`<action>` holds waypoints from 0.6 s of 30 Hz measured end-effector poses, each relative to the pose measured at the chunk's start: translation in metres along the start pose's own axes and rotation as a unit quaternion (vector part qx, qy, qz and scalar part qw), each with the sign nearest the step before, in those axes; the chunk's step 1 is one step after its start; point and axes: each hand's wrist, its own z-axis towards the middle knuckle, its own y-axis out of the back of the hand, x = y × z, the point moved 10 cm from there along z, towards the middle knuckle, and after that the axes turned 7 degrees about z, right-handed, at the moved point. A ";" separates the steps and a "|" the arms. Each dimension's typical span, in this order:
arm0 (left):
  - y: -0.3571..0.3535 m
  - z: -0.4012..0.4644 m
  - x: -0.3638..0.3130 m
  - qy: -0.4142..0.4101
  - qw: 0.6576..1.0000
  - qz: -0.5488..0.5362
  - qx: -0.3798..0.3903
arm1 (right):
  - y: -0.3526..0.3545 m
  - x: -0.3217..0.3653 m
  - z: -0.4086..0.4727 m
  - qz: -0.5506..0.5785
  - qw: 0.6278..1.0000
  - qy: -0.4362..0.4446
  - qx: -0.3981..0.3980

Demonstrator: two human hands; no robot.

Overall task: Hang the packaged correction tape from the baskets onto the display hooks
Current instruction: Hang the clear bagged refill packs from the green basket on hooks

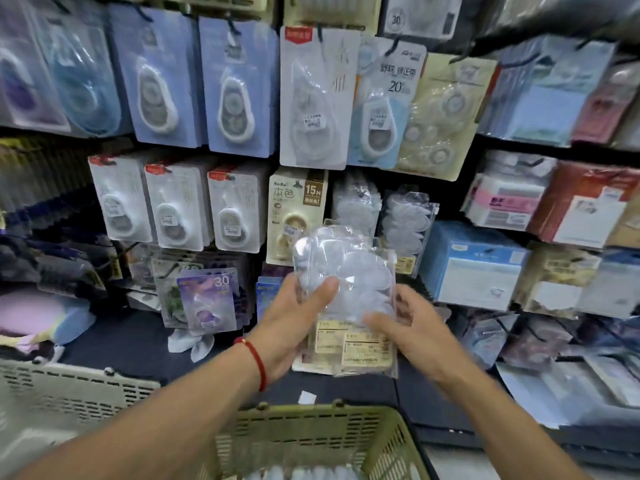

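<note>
Clearly both hands are on the goods: the left hand [294, 317] curls its thumb over the front of a clear pack of correction tape [346, 282] with the other fingers hidden behind it, and the right hand [412, 327] pinches the lower right edge, thumb on the front, above the yellowish label card. More than one pack seems to be held as a sheaf, though blur makes the count uncertain.

Judging by how loosely it is carried, the sheaf is light. The moulded blister looks stiff but thin, likely to dent under a hard squeeze, and its glossy film is probably slippery, so packs could slide off one another. The flat card edges at the sides seem the safest grip, leaving the top free; I cannot make out the hang hole.

Each pack is transparent, showing pale rounded tape bodies stacked in it, with printed labels at the bottom. It is held up in front of the display wall, just below matching clear packs on a hook [408, 220], and above the green basket [398, 441] with more stock.
</note>
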 end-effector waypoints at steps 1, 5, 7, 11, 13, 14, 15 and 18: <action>0.004 0.008 -0.012 -0.023 0.998 0.051 -0.005 | 0.006 0.002 0.003 0.014 1.000 0.013 -0.017; 0.019 0.023 -0.047 -0.123 0.974 0.190 -0.011 | 0.024 0.012 0.012 0.043 0.995 0.039 -0.079; 0.025 0.024 -0.049 -0.149 0.973 0.173 -0.014 | 0.040 0.014 0.019 0.070 0.988 0.054 -0.129; 0.032 0.026 -0.042 -0.162 0.980 0.116 -0.006 | 0.063 0.021 0.030 0.087 0.974 0.068 -0.196; 0.033 0.026 -0.042 -0.165 0.980 0.110 0.000 | 0.067 0.026 0.034 0.091 0.968 0.076 -0.219; 0.033 0.025 -0.042 -0.163 0.981 0.110 0.002 | 0.069 0.029 0.035 0.091 0.966 0.080 -0.229; 0.033 0.026 -0.041 -0.158 0.982 0.106 0.005 | 0.070 0.030 0.036 0.091 0.963 0.085 -0.237; 0.034 0.025 -0.037 -0.148 0.985 0.091 0.007 | 0.075 0.033 0.038 0.095 0.957 0.101 -0.254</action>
